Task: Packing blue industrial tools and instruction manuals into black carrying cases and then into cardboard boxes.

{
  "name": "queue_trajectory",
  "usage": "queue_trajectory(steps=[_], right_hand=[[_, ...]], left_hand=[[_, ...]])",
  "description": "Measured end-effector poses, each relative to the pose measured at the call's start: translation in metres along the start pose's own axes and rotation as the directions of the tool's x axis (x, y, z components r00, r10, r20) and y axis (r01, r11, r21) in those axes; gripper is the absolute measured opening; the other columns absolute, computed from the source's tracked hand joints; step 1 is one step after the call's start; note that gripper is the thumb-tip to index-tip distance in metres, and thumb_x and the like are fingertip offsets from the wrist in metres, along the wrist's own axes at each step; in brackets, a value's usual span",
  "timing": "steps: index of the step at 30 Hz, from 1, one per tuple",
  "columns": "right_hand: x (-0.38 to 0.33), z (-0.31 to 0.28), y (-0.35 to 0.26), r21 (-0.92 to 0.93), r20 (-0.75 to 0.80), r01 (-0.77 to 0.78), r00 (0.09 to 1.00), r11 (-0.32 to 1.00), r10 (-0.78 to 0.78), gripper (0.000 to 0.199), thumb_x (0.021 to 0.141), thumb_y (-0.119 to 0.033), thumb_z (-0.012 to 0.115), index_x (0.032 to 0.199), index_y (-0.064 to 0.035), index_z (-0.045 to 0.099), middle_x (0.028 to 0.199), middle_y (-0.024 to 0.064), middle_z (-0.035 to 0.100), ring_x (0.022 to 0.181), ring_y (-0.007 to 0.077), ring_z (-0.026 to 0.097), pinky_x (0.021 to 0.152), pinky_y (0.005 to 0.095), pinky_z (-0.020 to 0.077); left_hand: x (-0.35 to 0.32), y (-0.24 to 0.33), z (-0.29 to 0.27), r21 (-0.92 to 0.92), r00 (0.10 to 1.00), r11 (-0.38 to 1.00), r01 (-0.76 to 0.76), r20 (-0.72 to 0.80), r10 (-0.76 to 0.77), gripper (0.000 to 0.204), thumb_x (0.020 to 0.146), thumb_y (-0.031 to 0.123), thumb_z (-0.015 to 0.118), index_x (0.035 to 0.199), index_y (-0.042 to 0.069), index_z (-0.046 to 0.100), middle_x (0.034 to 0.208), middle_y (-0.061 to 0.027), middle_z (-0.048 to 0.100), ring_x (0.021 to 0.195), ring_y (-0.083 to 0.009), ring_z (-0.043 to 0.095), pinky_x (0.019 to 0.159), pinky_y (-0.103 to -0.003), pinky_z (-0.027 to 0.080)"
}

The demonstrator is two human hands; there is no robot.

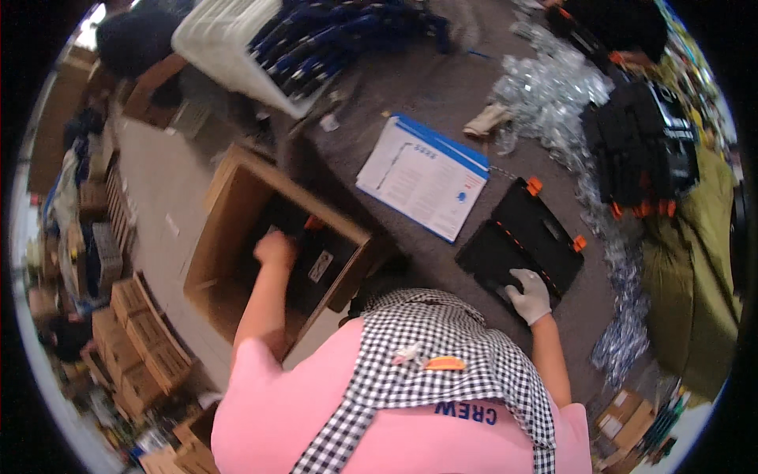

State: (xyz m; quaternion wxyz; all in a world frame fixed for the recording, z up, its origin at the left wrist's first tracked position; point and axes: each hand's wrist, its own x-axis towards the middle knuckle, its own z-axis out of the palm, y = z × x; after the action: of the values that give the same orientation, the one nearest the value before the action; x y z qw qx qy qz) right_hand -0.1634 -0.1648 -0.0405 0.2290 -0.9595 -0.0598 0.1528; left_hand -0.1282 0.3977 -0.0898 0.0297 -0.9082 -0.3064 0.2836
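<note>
My left hand [275, 249] is bare and reaches down into an open cardboard box [229, 197] at my left. Its curled fingers rest on a black case [316, 261] with an orange latch that lies inside; the grip itself is hidden. My right hand [529, 294], in a white glove, lies flat on the near corner of another black case with orange latches [525, 229], which sits closed on the grey table [442, 87]. My pink shirt and checked apron fill the lower part of the view.
A blue-and-white booklet [426, 174] lies left of the table's case. Beyond are a white crate of blue items [245, 47], a heap of clear plastic bags [553, 95] and stacked black cases [643, 150]. Another person in olive clothing [695, 261] stands at right. Small cartons [142, 340] are stacked on the floor at left.
</note>
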Motion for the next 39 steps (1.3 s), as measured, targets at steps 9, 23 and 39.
queue_trajectory(steps=[9,23,39], right_hand=[[0.006,0.026,-0.025,0.141,-0.243,0.055,0.970,0.989,-0.020,0.036,0.074,-0.019,0.069,0.106,-0.0028,0.065,0.109,0.0154,0.065,0.105,0.0339,0.058,0.092,0.0420,0.0458],[-0.042,0.039,-0.002,0.291,-0.208,-0.182,0.946,0.939,0.248,0.035,0.077,-0.021,0.068,0.107,-0.0033,0.065,0.110,0.0150,0.065,0.107,0.0334,0.058,0.093,0.0412,0.0457],[-0.074,0.022,0.047,0.413,-0.374,-0.493,0.675,0.766,0.636,0.034,0.076,-0.016,0.068,0.107,-0.0011,0.066,0.114,0.0180,0.063,0.108,0.0341,0.057,0.096,0.0413,0.0441]], left_hand=[[-0.086,0.201,-0.182,0.079,0.066,0.108,-0.991,-0.410,0.910,0.076,0.063,0.030,0.084,0.126,0.001,0.051,0.127,-0.0186,0.053,0.119,-0.0338,0.050,0.100,-0.043,0.041],[-0.050,0.300,-0.051,0.417,0.051,-0.021,-0.909,0.160,0.986,0.048,0.074,0.045,0.073,0.099,0.004,0.068,0.119,-0.0137,0.057,0.114,-0.0325,0.051,0.091,-0.043,0.046],[-0.055,0.488,-0.147,-0.034,0.224,0.274,-0.961,-0.676,0.702,0.068,0.068,0.037,0.079,0.120,0.004,0.050,0.119,-0.0166,0.053,0.114,-0.0357,0.049,0.093,-0.044,0.042]])
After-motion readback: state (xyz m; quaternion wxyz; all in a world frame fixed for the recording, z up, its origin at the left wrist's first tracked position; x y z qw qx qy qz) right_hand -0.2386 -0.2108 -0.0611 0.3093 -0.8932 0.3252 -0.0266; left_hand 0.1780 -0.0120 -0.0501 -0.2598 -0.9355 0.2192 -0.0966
